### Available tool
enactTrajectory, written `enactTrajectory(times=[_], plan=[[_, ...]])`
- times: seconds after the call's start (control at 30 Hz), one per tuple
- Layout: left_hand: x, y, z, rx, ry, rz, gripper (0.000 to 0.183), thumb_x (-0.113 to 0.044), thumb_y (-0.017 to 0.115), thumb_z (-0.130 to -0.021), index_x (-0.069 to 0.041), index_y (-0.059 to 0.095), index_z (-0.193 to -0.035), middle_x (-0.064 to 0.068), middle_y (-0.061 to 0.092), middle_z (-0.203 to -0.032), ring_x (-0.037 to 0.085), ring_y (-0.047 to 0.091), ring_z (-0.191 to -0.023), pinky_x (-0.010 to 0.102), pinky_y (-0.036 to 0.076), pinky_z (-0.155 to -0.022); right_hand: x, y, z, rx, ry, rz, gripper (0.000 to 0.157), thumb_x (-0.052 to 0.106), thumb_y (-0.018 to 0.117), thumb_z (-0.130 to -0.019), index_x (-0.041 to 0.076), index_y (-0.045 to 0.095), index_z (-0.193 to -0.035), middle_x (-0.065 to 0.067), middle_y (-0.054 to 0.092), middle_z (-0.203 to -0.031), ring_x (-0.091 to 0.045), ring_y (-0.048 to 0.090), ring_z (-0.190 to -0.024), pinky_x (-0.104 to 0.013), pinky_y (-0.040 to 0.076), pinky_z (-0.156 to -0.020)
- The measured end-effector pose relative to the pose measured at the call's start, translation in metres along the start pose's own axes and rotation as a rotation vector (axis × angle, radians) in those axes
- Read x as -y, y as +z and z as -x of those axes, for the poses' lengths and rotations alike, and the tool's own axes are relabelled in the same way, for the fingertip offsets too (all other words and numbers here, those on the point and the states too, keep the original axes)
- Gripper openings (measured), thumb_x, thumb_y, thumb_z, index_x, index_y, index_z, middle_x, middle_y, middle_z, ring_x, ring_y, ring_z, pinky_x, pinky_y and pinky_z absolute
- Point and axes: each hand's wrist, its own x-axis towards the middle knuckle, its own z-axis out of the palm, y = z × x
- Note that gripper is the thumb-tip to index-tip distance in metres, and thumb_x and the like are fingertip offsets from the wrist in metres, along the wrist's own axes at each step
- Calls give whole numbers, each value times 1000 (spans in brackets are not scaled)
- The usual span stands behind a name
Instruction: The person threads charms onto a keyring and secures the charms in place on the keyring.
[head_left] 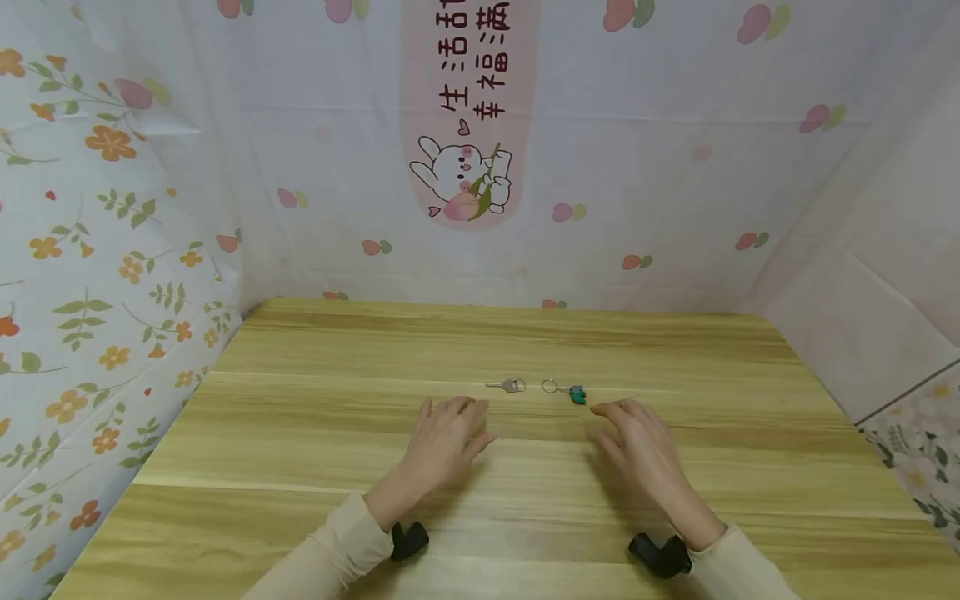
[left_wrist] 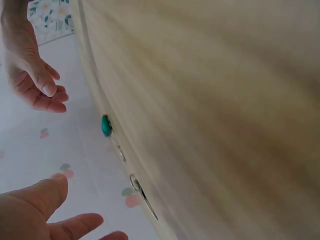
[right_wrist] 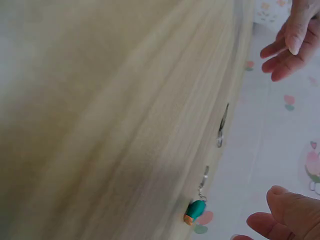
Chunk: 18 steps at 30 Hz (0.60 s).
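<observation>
A silver key [head_left: 507, 385] with a small split ring lies on the wooden table, its blade pointing left. Just right of it is a keychain [head_left: 576, 394] with a metal ring, a short chain and a teal charm; the charm shows an orange patch in the right wrist view. My left hand [head_left: 442, 442] hovers nearer me than the key, fingers loosely spread and holding nothing. Over the table close to the teal charm, my right hand [head_left: 637, 442] has relaxed fingers with nothing between them. Both hands also appear in each wrist view.
The wooden table [head_left: 525, 517] reaches back to a white curtain [head_left: 322, 150] printed with fruit shapes, a rabbit and writing. A floral cloth [head_left: 90, 275] hangs on the left and a pale panel [head_left: 862, 233] on the right. Black wrist devices [head_left: 660, 555] sit beneath both wrists.
</observation>
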Motion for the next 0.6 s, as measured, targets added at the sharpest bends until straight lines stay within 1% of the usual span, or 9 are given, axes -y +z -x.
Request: enactTrajectory(times=[0.1,0.17,0.3,0.37,0.43,0.53,0.6], plan=[[4,2,-11,-20,5,23,34,-29,69,-86,-9,65,-113,10,67,-105,31,64,-89,54,45,-88,-1,5,-12,39,20,-18,26,13,76,-78,4,70,-102,-12,65,-92,-29,58,-84,-40,47,-67],[7,4,-19,-16,1,43,31,-27,69,-85,-9,67,-110,9,68,-101,28,65,-85,48,48,-84,-3,9,-20,63,29,-31,24,13,75,-79,3,70,-101,-12,66,-93,-30,58,-85,-40,47,-67],[9,8,-34,17,-21,81,27,-24,69,-86,-9,69,-109,8,68,-100,25,65,-86,39,52,-75,-6,18,-35,96,37,-55,21,12,74,-80,3,70,-98,-13,67,-93,-29,57,-82,-39,46,-64],[9,11,-41,36,-30,92,27,-23,69,-86,-9,69,-109,7,68,-100,24,65,-86,36,52,-70,-7,23,-42,109,36,-51,20,12,74,-80,4,70,-98,-12,66,-92,-29,57,-83,-41,46,-66],[9,15,-47,51,-39,94,26,-23,69,-86,-10,69,-109,7,68,-100,22,64,-85,33,51,-66,-7,29,-48,124,34,-44,21,13,74,-80,4,70,-99,-12,66,-92,-31,57,-85,-46,47,-70],[9,21,-55,58,-41,85,26,-23,69,-86,-10,69,-108,5,68,-97,19,64,-79,26,49,-60,-6,37,-57,146,33,-40,23,14,73,-81,4,69,-101,-13,65,-94,-33,57,-90,-53,46,-78],[8,25,-60,52,-41,84,25,-22,70,-85,-10,70,-107,5,68,-95,18,63,-77,25,47,-58,-5,41,-61,155,33,-44,23,13,74,-80,4,69,-101,-13,64,-95,-34,56,-92,-55,44,-81]])
